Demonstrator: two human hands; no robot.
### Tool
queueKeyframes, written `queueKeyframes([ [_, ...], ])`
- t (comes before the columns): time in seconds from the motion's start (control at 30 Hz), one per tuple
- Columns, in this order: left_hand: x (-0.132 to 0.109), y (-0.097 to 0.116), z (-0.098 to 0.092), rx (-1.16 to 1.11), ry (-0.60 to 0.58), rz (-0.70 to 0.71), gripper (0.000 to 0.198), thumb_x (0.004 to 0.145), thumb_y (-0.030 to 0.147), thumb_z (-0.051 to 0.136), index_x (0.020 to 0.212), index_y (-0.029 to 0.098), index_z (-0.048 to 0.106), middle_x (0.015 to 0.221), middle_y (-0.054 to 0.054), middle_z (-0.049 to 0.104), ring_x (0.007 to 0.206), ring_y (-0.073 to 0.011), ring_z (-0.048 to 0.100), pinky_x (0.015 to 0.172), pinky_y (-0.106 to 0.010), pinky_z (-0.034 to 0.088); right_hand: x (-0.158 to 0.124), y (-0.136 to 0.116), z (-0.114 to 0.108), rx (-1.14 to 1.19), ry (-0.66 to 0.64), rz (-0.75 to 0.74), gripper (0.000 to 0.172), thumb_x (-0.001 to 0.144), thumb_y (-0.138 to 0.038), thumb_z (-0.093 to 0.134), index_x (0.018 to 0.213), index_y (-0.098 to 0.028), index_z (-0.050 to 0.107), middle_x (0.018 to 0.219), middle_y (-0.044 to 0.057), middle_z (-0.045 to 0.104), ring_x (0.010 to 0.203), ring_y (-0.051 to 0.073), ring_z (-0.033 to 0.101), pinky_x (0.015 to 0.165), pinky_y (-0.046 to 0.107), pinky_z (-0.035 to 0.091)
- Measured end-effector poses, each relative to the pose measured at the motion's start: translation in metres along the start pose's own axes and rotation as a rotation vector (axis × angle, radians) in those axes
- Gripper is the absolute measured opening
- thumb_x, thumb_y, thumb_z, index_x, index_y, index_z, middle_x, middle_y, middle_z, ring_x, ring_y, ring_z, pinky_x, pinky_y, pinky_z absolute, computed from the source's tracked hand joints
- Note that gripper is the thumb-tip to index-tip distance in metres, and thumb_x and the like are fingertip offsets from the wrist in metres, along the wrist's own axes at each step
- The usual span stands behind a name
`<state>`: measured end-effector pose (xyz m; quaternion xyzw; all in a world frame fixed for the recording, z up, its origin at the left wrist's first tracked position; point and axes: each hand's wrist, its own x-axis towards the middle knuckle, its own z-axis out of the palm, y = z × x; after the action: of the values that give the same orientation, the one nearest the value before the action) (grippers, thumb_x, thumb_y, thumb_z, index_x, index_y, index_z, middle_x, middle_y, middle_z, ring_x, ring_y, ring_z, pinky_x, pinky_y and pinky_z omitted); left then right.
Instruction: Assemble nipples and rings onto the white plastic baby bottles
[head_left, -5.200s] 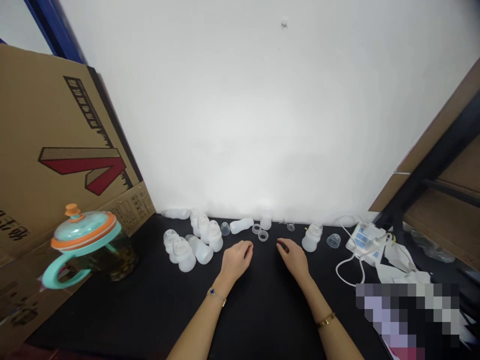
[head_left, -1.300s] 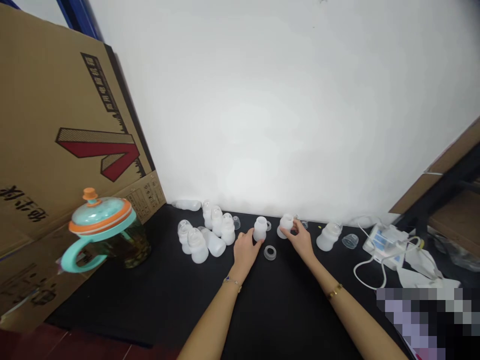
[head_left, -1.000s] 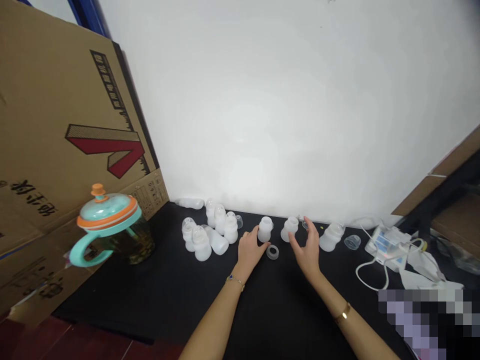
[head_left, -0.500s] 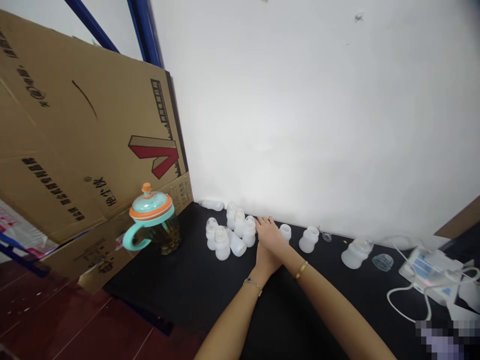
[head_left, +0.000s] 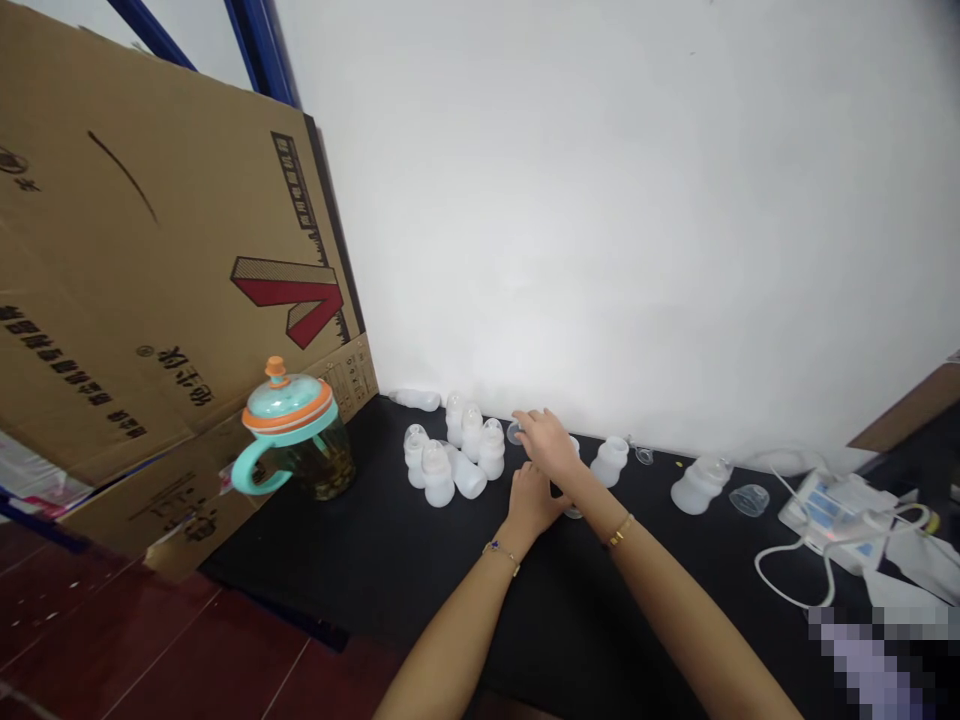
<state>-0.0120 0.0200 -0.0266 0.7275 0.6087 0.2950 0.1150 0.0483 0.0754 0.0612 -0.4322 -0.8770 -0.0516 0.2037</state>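
My right hand (head_left: 551, 447) reaches over my left, its fingers curled at a clear plastic bottle cap (head_left: 514, 433). Below it, my left hand (head_left: 534, 500) is curled close to the black tabletop. By the left thumb shows the edge of a clear piece (head_left: 574, 512), mostly hidden by my right wrist. Left of both hands stands a cluster of white baby bottles (head_left: 437, 474) with clear caps, one bottle (head_left: 469, 474) lying on its side. Just behind the right wrist, part of another white bottle (head_left: 575, 446) shows. An uncapped bottle (head_left: 610, 462) stands to the right.
A teapot-like jug (head_left: 300, 425) with a turquoise handle stands at the left beside a large cardboard box (head_left: 187, 250). Along the white wall, a bottle (head_left: 416, 400) lies on its side. To the right are a tilted bottle (head_left: 701, 485), a clear cap (head_left: 750, 500) and a white device (head_left: 832, 520) with cables.
My hands have come apart from being pressed together. The right one has risen slightly, and a clear cap now shows at its fingers. The view has shifted a little.
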Motion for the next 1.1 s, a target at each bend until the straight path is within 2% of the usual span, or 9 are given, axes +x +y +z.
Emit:
queueKeyframes([
  [0.2, -0.004, 0.004, -0.009, 0.024, 0.108, 0.012, 0.073, 0.086, 0.067, 0.056, 0.137, 0.014, 0.054, 0.126, -0.017, 0.066, 0.115, -0.0336, 0.06, 0.094, -0.043, 0.048, -0.055, 0.012, -0.096, 0.111, 0.495, 0.127, 0.031, 0.099, -0.036, 0.05, 0.123, -0.02, 0.062, 0.117, 0.012, 0.069, 0.109, 0.029, 0.064, 0.099, 0.044, 0.048],
  [0.3, -0.007, 0.006, -0.016, 0.027, 0.132, -0.024, 0.068, 0.091, 0.065, 0.05, 0.136, 0.014, 0.055, 0.129, -0.016, 0.065, 0.118, -0.0325, 0.06, 0.096, -0.041, 0.049, -0.106, 0.046, -0.112, 0.057, 0.543, 0.34, 0.035, 0.095, -0.047, 0.053, 0.116, -0.021, 0.066, 0.112, 0.011, 0.071, 0.102, 0.029, 0.067, 0.089, 0.042, 0.052],
  [0.47, -0.013, 0.013, -0.035, -0.001, 0.181, -0.067, 0.057, 0.101, 0.055, 0.037, 0.127, 0.011, 0.062, 0.123, -0.016, 0.069, 0.116, -0.0278, 0.063, 0.096, -0.035, 0.049, -0.174, 0.098, -0.075, 0.014, 0.29, 0.612, 0.03, 0.085, -0.04, 0.061, 0.107, -0.021, 0.068, 0.095, 0.008, 0.074, 0.088, 0.029, 0.07, 0.074, 0.038, 0.052],
  [0.53, -0.015, 0.019, -0.046, 0.037, 0.188, -0.091, 0.054, 0.101, 0.053, 0.035, 0.12, 0.013, 0.065, 0.116, -0.015, 0.071, 0.109, -0.0273, 0.066, 0.089, -0.033, 0.05, -0.184, 0.105, -0.055, 0.044, 0.184, 0.637, 0.03, 0.083, -0.036, 0.062, 0.108, -0.021, 0.068, 0.093, 0.007, 0.074, 0.085, 0.027, 0.071, 0.073, 0.036, 0.052],
  [0.67, -0.023, 0.031, -0.075, 0.191, 0.038, -0.165, 0.044, 0.103, 0.044, 0.036, 0.094, 0.017, 0.07, 0.087, -0.011, 0.072, 0.08, -0.0256, 0.07, 0.067, -0.031, 0.049, -0.186, 0.107, -0.028, 0.082, 0.107, 0.625, 0.031, 0.083, -0.031, 0.061, 0.112, -0.021, 0.066, 0.097, 0.008, 0.073, 0.093, 0.028, 0.07, 0.078, 0.037, 0.052],
  [0.77, -0.034, 0.03, -0.096, 0.341, 0.008, -0.182, 0.024, 0.097, 0.02, 0.045, 0.103, 0.016, 0.068, 0.097, -0.011, 0.07, 0.083, -0.0256, 0.07, 0.067, -0.031, 0.05, -0.185, 0.109, -0.017, 0.087, 0.1, 0.604, 0.036, 0.084, -0.028, 0.057, 0.118, -0.019, 0.063, 0.103, 0.01, 0.072, 0.095, 0.028, 0.069, 0.082, 0.039, 0.052],
  [0.87, -0.047, 0.019, -0.107, 0.513, -0.033, -0.183, 0.034, 0.087, -0.002, 0.043, 0.104, 0.013, 0.068, 0.104, -0.015, 0.068, 0.086, -0.0258, 0.069, 0.067, -0.031, 0.053, -0.187, 0.111, -0.011, 0.101, 0.112, 0.585, 0.04, 0.087, -0.029, 0.054, 0.125, -0.017, 0.06, 0.109, 0.012, 0.07, 0.097, 0.028, 0.068, 0.084, 0.04, 0.052],
  [1.0, -0.058, -0.004, -0.1, 0.707, -0.014, -0.124, 0.045, 0.085, -0.004, 0.04, 0.119, 0.008, 0.066, 0.123, -0.021, 0.063, 0.103, -0.0301, 0.065, 0.069, -0.031, 0.057, -0.191, 0.112, -0.005, 0.115, 0.13, 0.6, 0.044, 0.089, -0.033, 0.053, 0.129, -0.018, 0.059, 0.117, 0.012, 0.069, 0.101, 0.029, 0.067, 0.087, 0.041, 0.051],
  [1.1, -0.061, -0.016, -0.088, 0.775, -0.001, -0.148, 0.054, 0.084, -0.004, 0.04, 0.135, 0.005, 0.056, 0.136, -0.026, 0.056, 0.101, -0.0289, 0.066, 0.067, -0.031, 0.059, -0.194, 0.112, -0.003, 0.146, 0.119, 0.627, 0.044, 0.089, -0.037, 0.053, 0.128, -0.019, 0.059, 0.125, 0.012, 0.067, 0.108, 0.03, 0.066, 0.09, 0.041, 0.051],
])
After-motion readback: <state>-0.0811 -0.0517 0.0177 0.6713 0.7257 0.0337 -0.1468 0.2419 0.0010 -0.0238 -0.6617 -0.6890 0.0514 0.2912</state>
